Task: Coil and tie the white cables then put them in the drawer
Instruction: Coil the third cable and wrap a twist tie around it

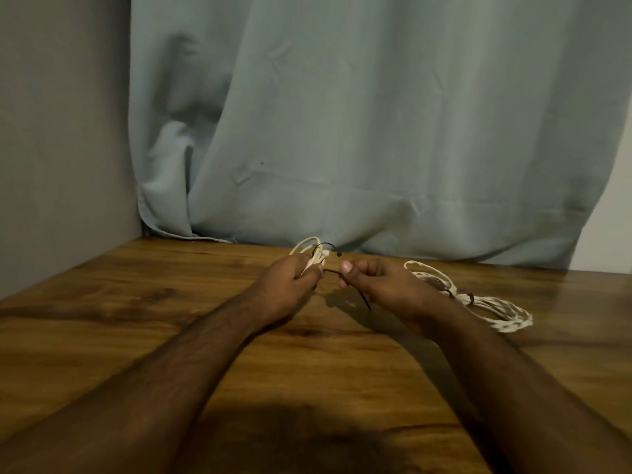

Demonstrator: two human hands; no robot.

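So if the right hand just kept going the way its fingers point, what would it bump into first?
Probably the left hand and the coiled cable it grips. The right hand points leftward, pinching the black tie stretched between them; depth is hard to judge.

We reach both bare forearms forward, converging toward the middle. Our left hand (pixel 290 280) is curled into a fist with the thumb pressed against the forefinger; just right of that grip, our right hand (pixel 379 282) pinches with thumb and forefinger, the other fingers curled in. The two grips sit close together, thumbs facing each other, wrists nearly straight.
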